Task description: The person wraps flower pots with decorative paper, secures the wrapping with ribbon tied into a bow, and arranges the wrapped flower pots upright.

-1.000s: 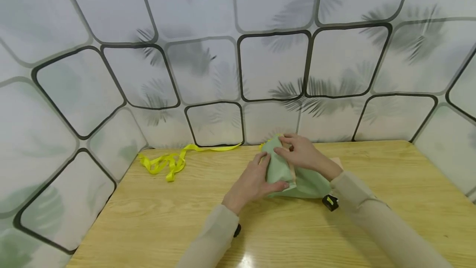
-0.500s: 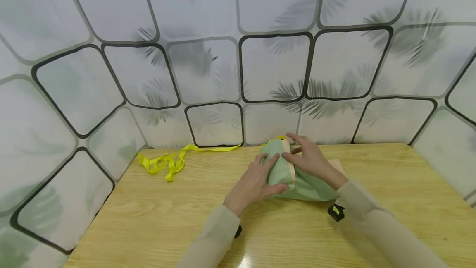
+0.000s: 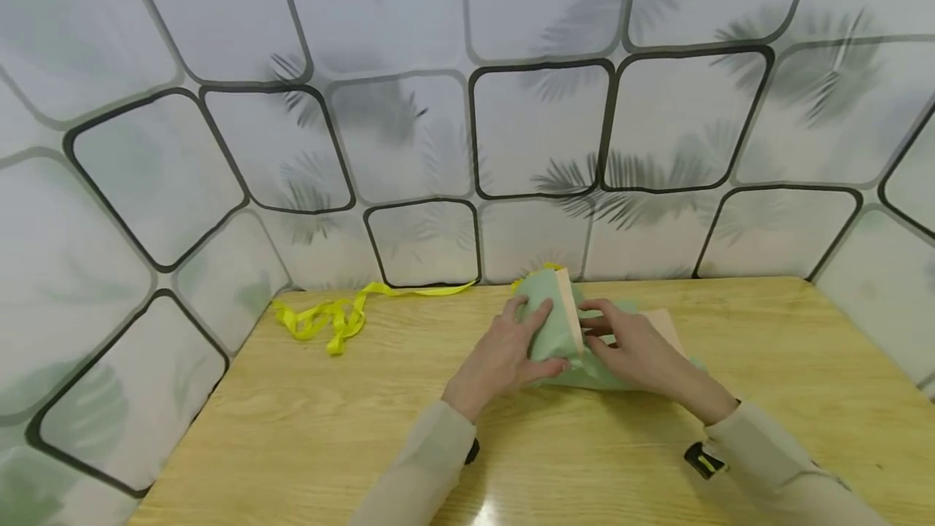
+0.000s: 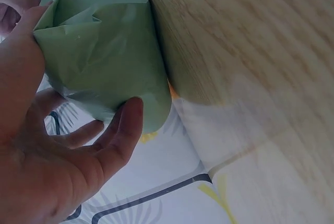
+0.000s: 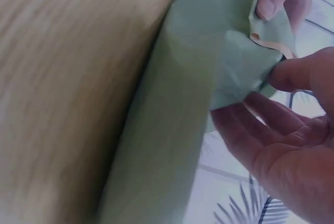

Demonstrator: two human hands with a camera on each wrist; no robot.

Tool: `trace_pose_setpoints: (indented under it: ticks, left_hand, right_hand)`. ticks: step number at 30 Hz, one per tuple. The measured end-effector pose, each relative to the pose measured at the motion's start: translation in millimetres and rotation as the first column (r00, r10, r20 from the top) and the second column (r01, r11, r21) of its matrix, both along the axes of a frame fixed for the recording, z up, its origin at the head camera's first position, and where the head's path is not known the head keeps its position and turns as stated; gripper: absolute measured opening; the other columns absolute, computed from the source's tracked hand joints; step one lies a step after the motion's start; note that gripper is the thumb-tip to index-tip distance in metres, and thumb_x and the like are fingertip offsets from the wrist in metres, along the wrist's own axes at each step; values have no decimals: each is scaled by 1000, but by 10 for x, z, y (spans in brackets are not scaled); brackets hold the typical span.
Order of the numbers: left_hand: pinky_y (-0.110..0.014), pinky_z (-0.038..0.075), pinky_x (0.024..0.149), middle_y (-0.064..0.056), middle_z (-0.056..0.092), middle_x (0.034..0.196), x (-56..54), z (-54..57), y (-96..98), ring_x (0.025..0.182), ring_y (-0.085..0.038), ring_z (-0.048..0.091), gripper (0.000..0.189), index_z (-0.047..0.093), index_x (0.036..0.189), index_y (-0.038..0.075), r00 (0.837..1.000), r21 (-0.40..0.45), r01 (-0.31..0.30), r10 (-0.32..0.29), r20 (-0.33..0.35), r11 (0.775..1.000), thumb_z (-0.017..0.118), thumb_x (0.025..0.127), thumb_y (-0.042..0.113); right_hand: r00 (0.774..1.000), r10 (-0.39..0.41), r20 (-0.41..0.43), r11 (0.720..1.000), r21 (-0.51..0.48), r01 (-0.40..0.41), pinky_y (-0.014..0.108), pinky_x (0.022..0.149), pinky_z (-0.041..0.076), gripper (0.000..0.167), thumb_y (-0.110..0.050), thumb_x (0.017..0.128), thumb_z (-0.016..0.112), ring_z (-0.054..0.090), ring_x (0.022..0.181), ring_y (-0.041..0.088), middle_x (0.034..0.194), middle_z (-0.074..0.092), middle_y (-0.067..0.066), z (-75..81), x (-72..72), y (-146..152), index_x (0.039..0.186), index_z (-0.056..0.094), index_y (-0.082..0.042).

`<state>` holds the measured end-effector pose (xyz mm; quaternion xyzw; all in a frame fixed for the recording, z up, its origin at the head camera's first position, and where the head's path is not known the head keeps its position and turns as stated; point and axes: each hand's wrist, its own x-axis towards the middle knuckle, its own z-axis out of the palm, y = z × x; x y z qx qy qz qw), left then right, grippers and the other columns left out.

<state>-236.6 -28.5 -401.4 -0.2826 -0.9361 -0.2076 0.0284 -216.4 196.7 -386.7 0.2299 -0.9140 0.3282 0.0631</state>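
A bundle wrapped in pale green wrapping paper (image 3: 544, 339) lies at the back of the table, with a peach edge strip (image 3: 570, 311) running along its fold. My left hand (image 3: 504, 360) grips the bundle from the left, thumb at its near end and fingers spread over the top. In the left wrist view, its fingers (image 4: 130, 125) curve along the creased, folded end. My right hand (image 3: 631, 347) has its curled fingers and thumb at the paper just right of the strip. The right wrist view shows that thumb (image 5: 292, 72) at the green fold. What the paper covers is hidden.
A tangled yellow ribbon (image 3: 336, 316) lies at the back left. Behind the bundle a bit of yellow (image 3: 551, 266) shows. More paper with a peach underside (image 3: 665, 327) spreads to the right on the wooden table (image 3: 351, 428). A patterned backdrop (image 3: 540, 136) rises behind.
My right hand has moved from the top of the strip down and to the right, to the paper beside it, leaving the strip uncovered. The left hand stays on the bundle.
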Motion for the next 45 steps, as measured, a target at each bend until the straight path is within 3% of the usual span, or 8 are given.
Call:
trace_pose_setpoints:
  ticks: [5,9,13,16,24,28,32,45]
  left_hand:
    - [-43,59,89,-14,32,163,31,-64,-3,124,-39,58,88,30,163,26,1000,-43,5,-6,-8,999,64,92,66]
    - [-42,60,84,-14,35,161,34,-75,6,120,-39,61,89,33,162,24,999,-48,-9,7,-40,999,65,91,67]
    - [-43,61,81,-15,36,161,16,-58,15,118,-40,62,90,34,161,22,998,-50,-17,14,-55,999,65,90,68]
    - [-42,61,82,-15,36,161,6,-52,21,118,-40,62,92,34,161,20,998,-57,-15,11,-69,998,65,90,69]
    - [-43,56,99,-15,28,165,2,-25,-9,127,-43,55,99,25,164,17,999,-23,29,-28,33,999,68,89,66]
    - [-48,51,107,-13,17,170,-33,32,-117,141,-43,46,97,21,165,20,979,60,87,-96,177,994,69,91,60]
    - [-51,46,112,-8,20,171,-53,94,-249,148,-37,40,86,34,161,25,956,141,107,-141,257,984,76,91,49]
    - [-37,51,106,-6,52,142,-99,48,-192,127,-24,57,62,57,136,11,986,167,156,-163,29,974,87,83,26]
  right_hand:
    - [999,30,11,996,-82,-29,39,78,63,48,-2,100,61,73,107,36,126,70,24,-108,34,40,144,41,2]
    - [984,55,-170,995,-72,-68,36,74,63,47,1,97,64,74,102,35,133,65,22,-142,17,20,142,51,-3]
    - [891,116,-440,993,41,-109,39,75,62,39,2,86,77,70,106,33,131,63,20,-94,3,-47,124,70,-5]
    - [840,200,-505,980,113,-165,40,77,62,34,4,79,82,71,106,33,125,70,19,-77,11,-71,112,76,-3]
    - [862,287,-417,958,124,-259,30,75,62,30,4,78,83,75,95,25,117,73,18,-129,-3,-35,106,76,-1]
    - [842,306,-443,952,136,-274,26,71,60,35,8,74,85,74,84,17,115,72,18,-141,-33,-52,105,73,-1]
    - [819,301,-489,953,151,-261,25,67,59,39,13,69,86,71,79,15,112,71,18,-152,-39,-53,101,71,-2]
    - [850,284,-444,959,125,-255,23,69,55,30,3,76,85,66,82,9,114,71,13,-101,-31,-81,99,69,-7]
